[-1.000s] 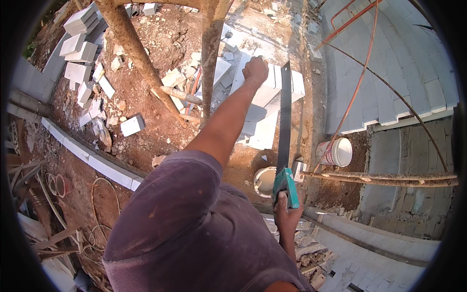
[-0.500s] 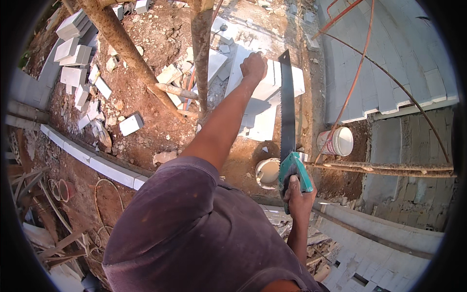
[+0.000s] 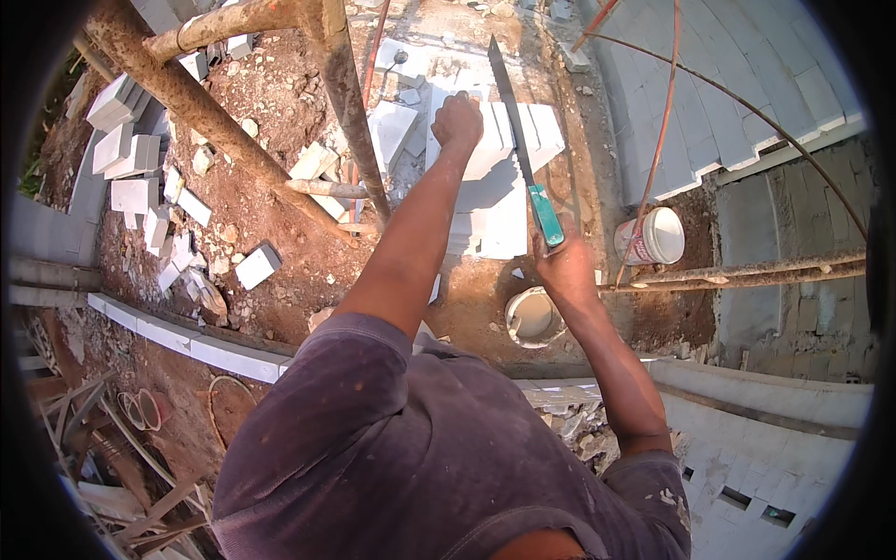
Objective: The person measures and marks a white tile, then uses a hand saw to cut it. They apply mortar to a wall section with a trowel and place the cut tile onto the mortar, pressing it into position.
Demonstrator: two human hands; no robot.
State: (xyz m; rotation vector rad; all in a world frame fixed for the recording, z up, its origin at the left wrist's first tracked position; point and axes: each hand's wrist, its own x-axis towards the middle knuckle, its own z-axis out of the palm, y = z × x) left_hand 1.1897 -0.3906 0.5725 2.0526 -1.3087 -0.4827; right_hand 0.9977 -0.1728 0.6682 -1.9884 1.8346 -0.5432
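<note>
My left hand [image 3: 457,121] is closed over the far part of a white block [image 3: 480,164], fingers curled on it, arm stretched forward. My right hand [image 3: 562,265] grips the teal handle [image 3: 544,217] of a long hand saw [image 3: 511,107]. Its toothed blade lies along the top of the white blocks, just right of my left hand, between two slabs, with its tip past their far edge. A bucket with pale contents [image 3: 534,319] sits on the dirt below the saw handle.
Rusty scaffold poles [image 3: 210,119] rise left of the blocks. Broken pieces and stacked pale blocks [image 3: 131,154] lie on dirt at left. A white bucket [image 3: 664,235], thin rusty rods [image 3: 658,126] and a blockwork wall [image 3: 756,75] are at right. A block edging [image 3: 163,331] curves along the lower left.
My right hand has pushed the saw forward and up, its blade now tilted left across the blocks, and more of my right forearm shows. My left hand stays on the block; the view has shifted slightly.
</note>
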